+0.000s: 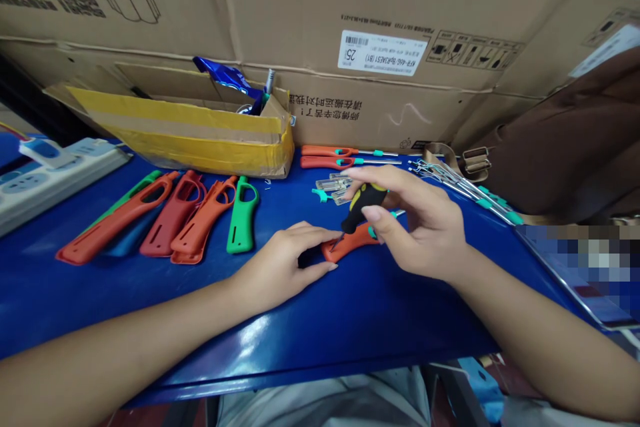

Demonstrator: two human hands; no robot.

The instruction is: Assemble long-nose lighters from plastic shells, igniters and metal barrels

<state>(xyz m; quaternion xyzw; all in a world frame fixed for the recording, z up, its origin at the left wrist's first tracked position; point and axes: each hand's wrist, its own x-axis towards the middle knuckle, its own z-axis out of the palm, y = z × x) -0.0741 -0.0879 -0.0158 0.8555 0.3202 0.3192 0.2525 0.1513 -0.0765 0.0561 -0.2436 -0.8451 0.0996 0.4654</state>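
Note:
An orange lighter (pixel 350 243) with a metal tube lies on the blue table in front of me. My left hand (pixel 285 257) pinches its near end between thumb and fingers. In my right hand (pixel 425 223) is a screwdriver (pixel 364 203) with a black and yellow handle, tilted so that its tip meets the end of the lighter. Behind my hands sit several clear plastic lighter tanks (pixel 333 183) and a small teal part (pixel 321 195). Two finished-looking orange lighters (pixel 327 162) lie farther back.
Orange, red, green and blue lighter shells (pixel 187 213) lie at the left, near a white power strip (pixel 60 167). A yellow-taped carton (pixel 200 137) stands behind them. Metal lighter tubes (pixel 465 187) lie at the right, beside a brown bag (pixel 575 147). Large cardboard boxes (pixel 300 7) wall the back.

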